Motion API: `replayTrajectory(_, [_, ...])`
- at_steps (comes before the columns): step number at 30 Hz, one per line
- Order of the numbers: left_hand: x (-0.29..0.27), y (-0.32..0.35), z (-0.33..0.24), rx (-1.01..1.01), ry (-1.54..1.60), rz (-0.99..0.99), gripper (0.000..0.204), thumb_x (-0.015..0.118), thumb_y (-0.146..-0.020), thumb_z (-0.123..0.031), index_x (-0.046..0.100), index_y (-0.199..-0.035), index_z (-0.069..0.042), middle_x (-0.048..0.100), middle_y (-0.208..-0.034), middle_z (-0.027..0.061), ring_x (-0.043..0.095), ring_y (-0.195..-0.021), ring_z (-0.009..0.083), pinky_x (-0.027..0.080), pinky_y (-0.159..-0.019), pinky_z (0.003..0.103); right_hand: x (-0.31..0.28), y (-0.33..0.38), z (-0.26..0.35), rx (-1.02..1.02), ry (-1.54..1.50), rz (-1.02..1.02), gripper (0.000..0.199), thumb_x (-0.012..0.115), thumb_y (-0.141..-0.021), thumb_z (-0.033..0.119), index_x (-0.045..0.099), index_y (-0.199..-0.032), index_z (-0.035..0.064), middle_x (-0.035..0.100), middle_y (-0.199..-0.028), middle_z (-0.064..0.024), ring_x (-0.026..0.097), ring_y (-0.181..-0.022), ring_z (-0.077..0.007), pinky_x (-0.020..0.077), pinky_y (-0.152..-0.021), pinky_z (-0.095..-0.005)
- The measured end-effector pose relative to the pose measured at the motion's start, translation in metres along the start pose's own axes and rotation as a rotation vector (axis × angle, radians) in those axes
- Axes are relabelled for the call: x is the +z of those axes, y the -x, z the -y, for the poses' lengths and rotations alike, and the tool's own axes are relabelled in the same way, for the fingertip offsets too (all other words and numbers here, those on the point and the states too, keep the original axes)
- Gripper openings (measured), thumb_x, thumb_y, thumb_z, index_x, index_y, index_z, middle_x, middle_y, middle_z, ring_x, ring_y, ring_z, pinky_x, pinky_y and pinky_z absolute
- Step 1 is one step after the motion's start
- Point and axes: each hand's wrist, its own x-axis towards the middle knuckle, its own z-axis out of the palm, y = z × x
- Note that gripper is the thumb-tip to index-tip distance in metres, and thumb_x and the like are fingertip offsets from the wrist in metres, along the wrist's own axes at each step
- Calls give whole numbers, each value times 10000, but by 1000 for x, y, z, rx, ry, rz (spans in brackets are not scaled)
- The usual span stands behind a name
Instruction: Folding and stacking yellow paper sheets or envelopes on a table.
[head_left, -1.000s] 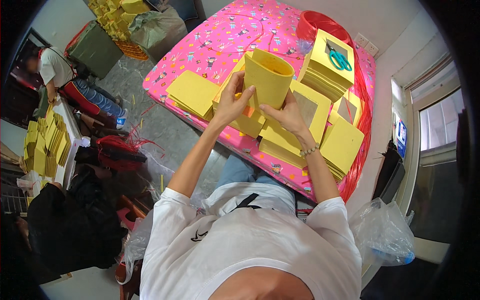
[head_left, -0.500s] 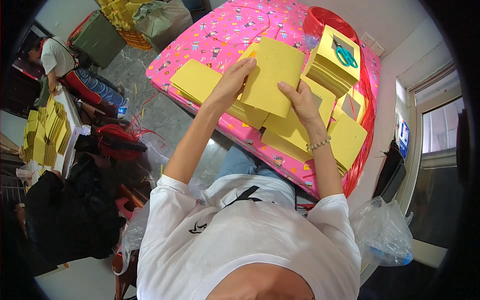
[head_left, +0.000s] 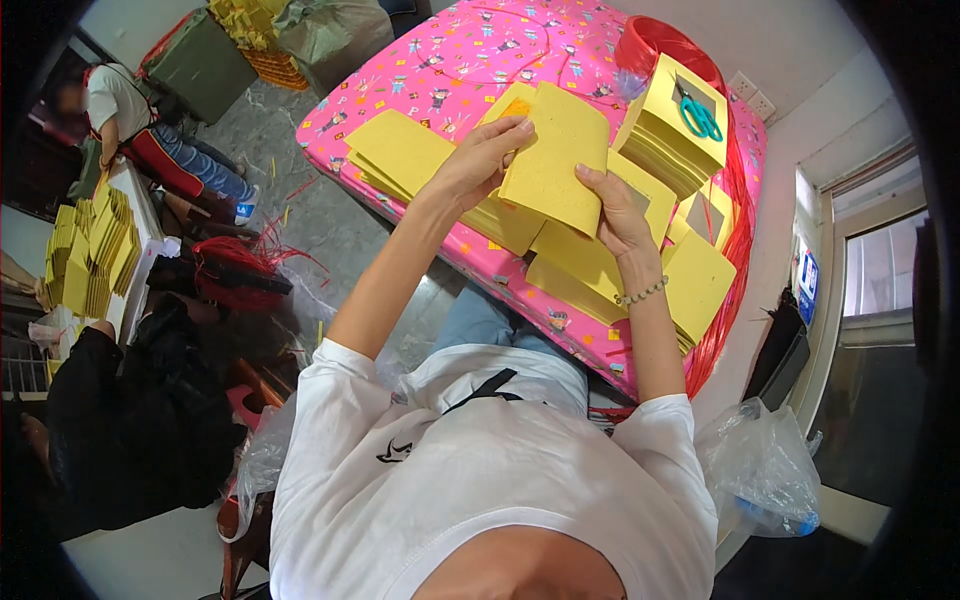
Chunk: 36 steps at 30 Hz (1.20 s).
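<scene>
Between my two hands is a bent sheaf of yellow paper (head_left: pixel 556 145), held above a pink patterned tabletop. My left hand (head_left: pixel 480 165) pinches its left edge, thumb on top. Along the right edge, my right hand (head_left: pixel 618 210) is closed, with its thumb on the face and its fingers partly hidden behind. Low stacks of yellow paper (head_left: pixel 398 150) lie to the left. More yellow paper (head_left: pixel 578 268) lies below the sheaf, and another stack (head_left: pixel 702 285) sits right of my right wrist. Teal-handled scissors (head_left: pixel 698 115) rest on a tall yellow paper stack (head_left: pixel 652 150).
Red plastic strapping (head_left: pixel 738 190) hangs along the right edge of the pink-covered table (head_left: pixel 400 85), beside a red coil (head_left: pixel 660 42). At left, a person (head_left: pixel 120 110) stands by a white table (head_left: pixel 140 220) bearing yellow stacks. A clear plastic bag (head_left: pixel 765 465) sits at lower right.
The sheaf has shifted slightly right and down, and its lower edge curves more. My left hand has moved right with it; both hands still hold the paper.
</scene>
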Motion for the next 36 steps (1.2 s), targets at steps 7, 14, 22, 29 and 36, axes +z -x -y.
replayTrajectory(7, [5,8,-5,-34,31,-8,349,513,-952,-221,497,-1230,-11,599,-1071,41,586,-974,113,482,-785,252,0,2,-4,-61,118,37,467,641,-875,206,468,-1227,-47,579,-1161,-109,591,-1009,-149,499,-870,-280])
replayTrajectory(14, [28,25,7,158,-107,-69,352,414,-992,-215,426,-1270,1,566,-1142,71,535,-1039,116,439,-876,269,17,13,0,-234,297,-5,392,653,-863,148,508,-1184,-24,613,-1090,-83,600,-934,-122,501,-807,-272])
replayTrajectory(22, [36,39,24,436,-134,3,293,394,-1004,-179,416,-1234,0,569,-1099,64,536,-981,90,448,-836,256,21,30,-5,-341,391,-55,456,661,-846,111,455,-1238,1,586,-1122,-81,577,-994,-135,481,-849,-275])
replayTrajectory(29, [37,50,31,615,-254,-47,264,395,-1006,-182,438,-1185,6,568,-1030,52,517,-924,80,439,-797,242,30,45,-4,-408,438,-66,449,662,-847,119,467,-1235,2,590,-1120,-86,576,-989,-140,475,-846,-276])
replayTrajectory(36, [40,55,33,607,-247,-78,260,406,-1006,-205,450,-1163,-2,567,-992,51,496,-901,74,433,-775,242,34,45,-9,-442,329,-68,384,632,-880,146,496,-1206,-6,610,-1084,-78,577,-970,-128,475,-837,-276])
